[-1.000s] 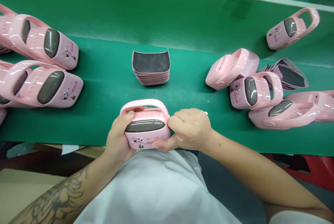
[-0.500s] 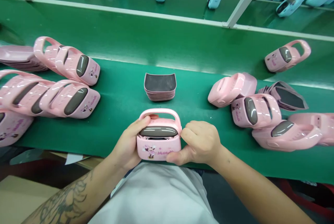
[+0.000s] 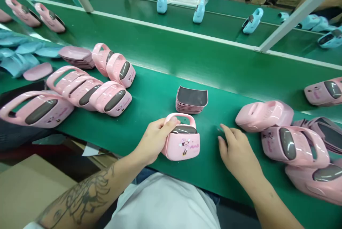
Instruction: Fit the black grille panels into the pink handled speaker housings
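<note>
Left hand (image 3: 153, 141): fingers (image 3: 169, 123) curled closed over the handle (image 3: 180, 115) of a pink Minnie Mouse case (image 3: 181, 147), gripping it.
Right hand (image 3: 237, 154): fingers (image 3: 224, 133) spread open, holding nothing, near the case.
Case position: upright on the green counter (image 3: 149, 106), directly under the left fingers, between both hands.
Work in hand: one case held by the left hand alone.
Ahead of fingers: stack of dark-lined pink shells (image 3: 191, 100).
Either side of fingers: further pink cases (image 3: 110, 99), lying in loose groups.
</note>
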Motion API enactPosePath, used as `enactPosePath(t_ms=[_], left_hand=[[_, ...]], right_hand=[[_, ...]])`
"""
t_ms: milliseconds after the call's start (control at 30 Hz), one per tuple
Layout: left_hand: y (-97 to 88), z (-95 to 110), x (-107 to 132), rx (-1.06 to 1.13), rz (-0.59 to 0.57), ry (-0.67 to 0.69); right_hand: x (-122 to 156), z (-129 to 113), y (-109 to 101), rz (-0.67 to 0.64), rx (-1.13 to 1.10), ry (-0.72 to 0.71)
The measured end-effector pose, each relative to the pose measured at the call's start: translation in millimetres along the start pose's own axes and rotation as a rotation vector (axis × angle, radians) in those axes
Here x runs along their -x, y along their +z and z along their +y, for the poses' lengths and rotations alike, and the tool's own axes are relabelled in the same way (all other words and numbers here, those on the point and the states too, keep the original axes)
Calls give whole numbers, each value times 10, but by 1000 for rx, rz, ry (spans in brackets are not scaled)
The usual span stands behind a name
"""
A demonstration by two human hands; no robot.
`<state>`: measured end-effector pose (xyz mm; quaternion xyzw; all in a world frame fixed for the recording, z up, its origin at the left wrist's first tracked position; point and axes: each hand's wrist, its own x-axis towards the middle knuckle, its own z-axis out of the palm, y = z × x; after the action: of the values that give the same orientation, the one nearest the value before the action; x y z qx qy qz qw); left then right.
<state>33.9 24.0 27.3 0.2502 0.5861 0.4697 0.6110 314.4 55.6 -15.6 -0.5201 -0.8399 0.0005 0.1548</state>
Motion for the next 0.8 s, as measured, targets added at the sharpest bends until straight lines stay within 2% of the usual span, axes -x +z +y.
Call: enactPosePath(t_ms=[100,167,233,300,400,500,567,633,733,800], left_hand=[[0,41,-35,-94,-107,38],[33,87,-57,-115,-206,67],[75,136,-80,-111,-303,69],[107,171,-100,-109,-349,52],[95,165,-100,-163,-307,73],[11,73,-56,-257,-310,229],[-62,-30,-24,-338,-369,363],[-125,-153,-12,-420,-433,421],[-169,-331,-26,-489,-471,390],[-160,-410,-29,-481,-426,333]], right_hand=[[-48,-229,-160,64,-159,-192],[-55,-467,-278,6,-336,-313],[-40,-685,-327,-26,-379,-327],[-27,-813,-303,-40,-360,-265],[-45,-822,-223,-77,-425,-108],[-97,-742,-175,-102,-572,-17],[-125,-711,-146,-97,-635,13],[-138,-713,-108,-70,-664,28],[-130,-757,-60,-3,-704,37],[-118,-781,-69,4,-761,93]])
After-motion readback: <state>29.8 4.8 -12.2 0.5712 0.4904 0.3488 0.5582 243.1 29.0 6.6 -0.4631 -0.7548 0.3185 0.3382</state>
